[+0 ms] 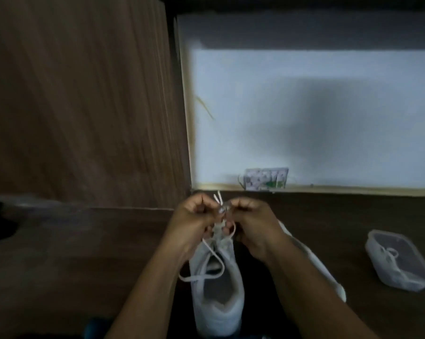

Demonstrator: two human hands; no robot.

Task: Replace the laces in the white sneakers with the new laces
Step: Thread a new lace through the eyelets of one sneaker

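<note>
**Lacing at the dark wooden table**

My left hand point(194, 216) and right hand point(249, 223) both pinch the lace point(207, 263) ends above the toe of the white sneaker point(218, 297), which stands on the dark table point(59, 253). The second sneaker point(316, 263) lies under my right forearm. A clear plastic tub point(399, 260) sits to the right, a pale wall point(304, 118) behind.

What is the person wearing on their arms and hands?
Nothing that shows. Both forearms are bare right to the bottom of the picture, with no sleeves in view. The left hand and right hand have no gloves, and I see no watch or bracelet. The picture is too blurry to check for rings.
</note>
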